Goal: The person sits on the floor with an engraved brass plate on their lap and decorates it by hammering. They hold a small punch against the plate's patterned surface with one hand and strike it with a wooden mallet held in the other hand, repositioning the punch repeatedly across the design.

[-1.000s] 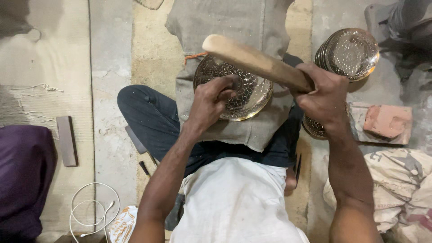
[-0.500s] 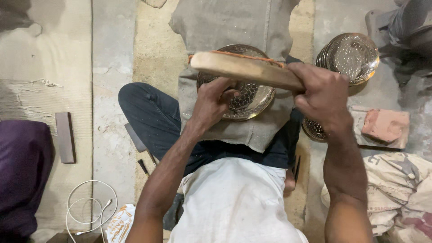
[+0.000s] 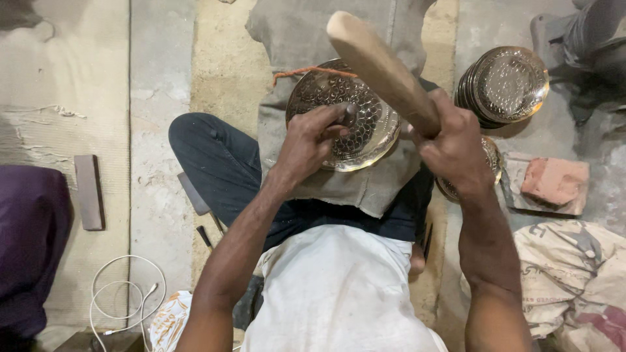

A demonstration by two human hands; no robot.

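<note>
A round patterned metal plate (image 3: 326, 98) lies on a grey cloth pad (image 3: 365, 189) over my lap. My left hand (image 3: 310, 140) is closed around a small metal punch (image 3: 350, 112) that stands on the plate. My right hand (image 3: 456, 146) grips a thick wooden mallet (image 3: 381, 68), raised and tilted up to the left above the plate.
A stack of similar metal plates (image 3: 505, 85) sits at the upper right, another plate (image 3: 492, 160) lies partly under my right hand. A red brick (image 3: 554, 182), sacks (image 3: 574, 274), a white cable (image 3: 124, 293) and a dark block (image 3: 88, 192) lie on the floor.
The mallet came down flat over the plate half a second ago and has now swung back up, its head pointing away from me. My left hand stays on the plate.
</note>
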